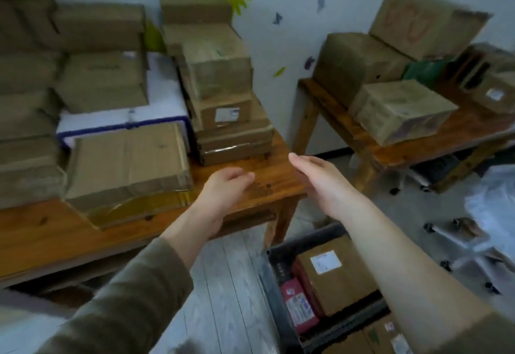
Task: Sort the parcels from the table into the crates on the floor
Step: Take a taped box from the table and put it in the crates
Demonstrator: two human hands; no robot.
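Observation:
Brown cardboard parcels crowd the wooden table. A tall stack of parcels rises near its right corner, and a flat parcel lies at the front. My left hand and my right hand reach out over the table's right corner, both empty with relaxed fingers, palms facing each other, just short of the stack. On the floor at lower right a dark crate holds a brown labelled parcel and a red parcel.
A second wooden table at right carries more boxes, including a taped one. White plastic sheeting and chair castors lie on the floor beyond the crate. A white foam box sits among the parcels.

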